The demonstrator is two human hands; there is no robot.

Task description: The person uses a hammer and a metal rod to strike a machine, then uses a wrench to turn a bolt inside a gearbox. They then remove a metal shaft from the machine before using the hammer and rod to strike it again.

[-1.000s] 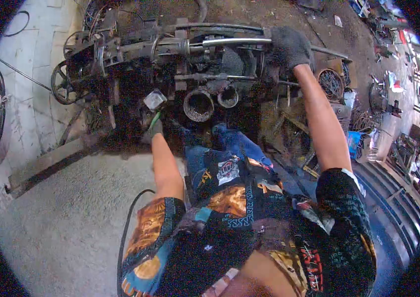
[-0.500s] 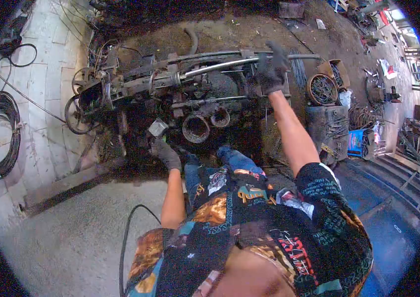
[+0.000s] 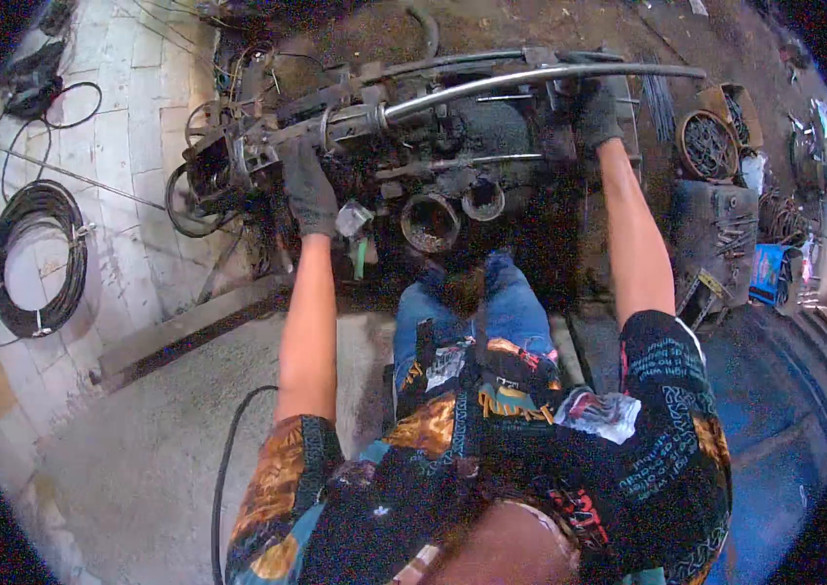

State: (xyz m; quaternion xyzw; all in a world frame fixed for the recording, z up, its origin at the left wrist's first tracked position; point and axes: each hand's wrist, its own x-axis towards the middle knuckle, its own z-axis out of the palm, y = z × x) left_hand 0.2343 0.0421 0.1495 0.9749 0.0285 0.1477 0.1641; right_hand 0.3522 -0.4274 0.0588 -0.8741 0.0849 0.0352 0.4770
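Note:
A long, bare metal rod (image 3: 491, 82) runs across a dark, greasy machine (image 3: 423, 136), its left end going into a collar (image 3: 377, 119). At the right, my gloved right hand (image 3: 598, 115) is closed at the underside of the rod; its fingers are partly hidden. My gloved left hand (image 3: 309, 195) reaches onto the machine's left part, and its fingertips blend into the dark metal. Beside that hand is a pale, block-like object (image 3: 352, 218), with a green strip (image 3: 362, 258) below it. Two round metal cups (image 3: 430, 223) sit at the machine's near side.
A coil of black cable (image 3: 40, 258) lies on the pale tiles at left. To the right are a round basket of metal pieces (image 3: 709, 146), a metal stand (image 3: 715, 229) with small parts, and a blue package (image 3: 770, 274). A black hose (image 3: 228, 458) curves over the floor.
My left hand has moved up from beside the pale block onto the machine. My right hand now sits under the rod instead of over it. The view has shifted.

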